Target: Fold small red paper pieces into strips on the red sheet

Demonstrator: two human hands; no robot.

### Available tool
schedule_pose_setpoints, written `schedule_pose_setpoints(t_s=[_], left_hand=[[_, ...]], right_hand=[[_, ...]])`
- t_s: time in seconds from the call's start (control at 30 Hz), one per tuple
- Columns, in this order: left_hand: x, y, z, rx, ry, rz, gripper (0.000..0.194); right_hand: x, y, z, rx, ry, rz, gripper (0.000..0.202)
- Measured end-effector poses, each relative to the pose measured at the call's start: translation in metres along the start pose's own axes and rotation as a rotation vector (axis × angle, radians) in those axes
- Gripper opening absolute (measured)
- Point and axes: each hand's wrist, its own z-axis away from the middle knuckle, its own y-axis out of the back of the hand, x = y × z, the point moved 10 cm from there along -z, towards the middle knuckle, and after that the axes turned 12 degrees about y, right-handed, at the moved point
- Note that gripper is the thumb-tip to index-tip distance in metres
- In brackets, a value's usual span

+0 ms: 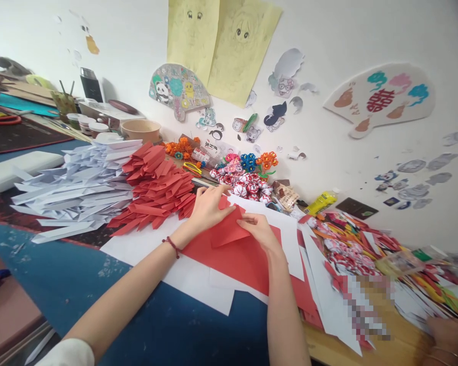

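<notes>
A piece of red paper (228, 230) with a folded look sits between my hands, above a larger red sheet (248, 264). My left hand (209, 206) grips its upper left side, thumb stretched across the top. On the right edge, my right hand (262, 231) pinches the same paper between thumb and fingers. White sheets (209, 292) lie under the red one. Just left of my left hand is a pile of folded red paper strips (158, 185), and beside that a pile of folded white paper strips (87, 188).
Red-and-white paper balls (248, 187) and colourful flowers (266, 161) stand along the wall behind. A tan bowl (141, 130) is at the back left. Another person's hand (452, 338) shows at the lower right, near coloured strips and a clear plastic box (400, 262).
</notes>
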Motion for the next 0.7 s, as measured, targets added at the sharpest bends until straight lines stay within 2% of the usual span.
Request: schedule_pose_setpoints(t_s=[0.1, 0.2, 0.37, 0.47, 0.7], left_hand=[[0.004, -0.015, 0.004, -0.102, -0.052, -0.097, 0.028], [-0.003, -0.024, 0.004, -0.144, -0.018, -0.066, 0.017], [-0.021, -0.025, -0.002, -0.155, 0.121, 0.165, 0.018], [-0.028, -0.029, -0.003, -0.197, 0.176, 0.23, 0.019], [-0.017, -0.035, 0.0, -0.28, 0.106, 0.239, 0.017]], right_hand=[[-0.009, -0.006, -0.001, -0.045, 0.066, 0.028, 0.029], [-0.011, 0.002, -0.002, 0.034, 0.082, 0.021, 0.035], [-0.005, 0.015, -0.002, 0.186, 0.079, -0.016, 0.03], [-0.007, 0.017, -0.002, 0.232, 0.08, -0.045, 0.028], [-0.023, 0.008, -0.004, 0.175, 0.168, -0.007, 0.022]])
